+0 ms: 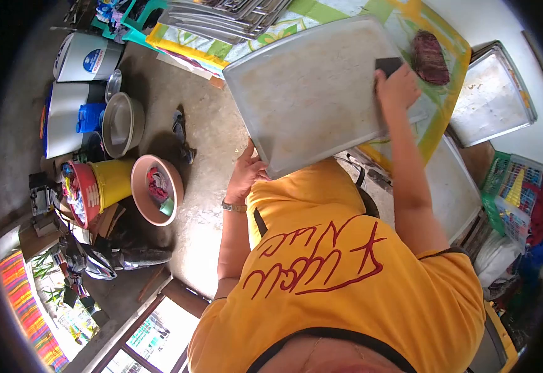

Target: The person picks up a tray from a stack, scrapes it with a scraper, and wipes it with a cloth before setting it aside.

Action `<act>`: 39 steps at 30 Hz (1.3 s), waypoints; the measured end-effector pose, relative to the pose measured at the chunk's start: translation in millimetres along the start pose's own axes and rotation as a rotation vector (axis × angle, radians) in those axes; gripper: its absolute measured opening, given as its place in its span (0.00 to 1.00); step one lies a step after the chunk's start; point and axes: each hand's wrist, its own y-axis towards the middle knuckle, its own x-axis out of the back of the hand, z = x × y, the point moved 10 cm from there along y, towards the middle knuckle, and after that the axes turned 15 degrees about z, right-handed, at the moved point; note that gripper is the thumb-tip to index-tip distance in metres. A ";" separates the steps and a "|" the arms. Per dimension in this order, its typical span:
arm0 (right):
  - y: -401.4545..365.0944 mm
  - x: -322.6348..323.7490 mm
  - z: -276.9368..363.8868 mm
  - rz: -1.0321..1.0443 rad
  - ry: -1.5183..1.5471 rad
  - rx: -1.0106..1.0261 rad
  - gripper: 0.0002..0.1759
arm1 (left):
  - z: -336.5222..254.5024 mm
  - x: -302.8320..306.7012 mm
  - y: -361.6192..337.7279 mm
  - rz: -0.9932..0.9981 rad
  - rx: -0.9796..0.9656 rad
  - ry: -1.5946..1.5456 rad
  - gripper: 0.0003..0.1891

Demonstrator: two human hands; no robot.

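Your yellow shirt (pixel 346 267), with red lettering across it, lies nearest, just below the big metal tray (pixel 315 87). That tray sits tilted in front of you, overlapping the patterned tablecloth (pixel 436 112). Your left hand (pixel 245 176) pinches the tray's near left corner; you cannot tell how its fingers sit underneath. Your right hand (pixel 399 87) is curled round a dark block (pixel 388 65) against the tray's right part, its fingers bent rather than spread. Beyond the tray, you have a stack of metal trays (pixel 228 18) on the cloth. Right of it lies a dark reddish lump (pixel 430 57), and farther right another tray (pixel 486 99). Well left of it, on the floor, stands a pink basin (pixel 139 200).
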 end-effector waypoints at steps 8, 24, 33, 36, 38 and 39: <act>-122.9 -39.9 99.2 0.198 0.157 0.379 0.37 | 14.8 2.1 -7.6 -0.022 0.027 0.070 0.45; 21.8 -24.2 47.2 0.075 0.068 0.041 0.26 | 22.4 -8.9 -26.5 -0.050 -0.013 -0.005 0.44; -118.9 -92.7 227.5 0.109 0.214 0.725 0.28 | 19.3 -5.5 -19.4 -0.058 -0.014 -0.011 0.44; -78.0 -71.2 206.1 0.056 0.229 0.544 0.25 | 19.0 -4.1 -25.4 -0.081 0.009 0.031 0.43; 5.2 -49.8 164.3 0.185 0.174 0.321 0.33 | 12.4 -7.8 -24.8 -0.089 -0.015 0.013 0.43; 23.2 -44.5 152.1 0.304 0.157 0.224 0.37 | 8.6 -7.8 -24.8 -0.090 -0.030 0.008 0.43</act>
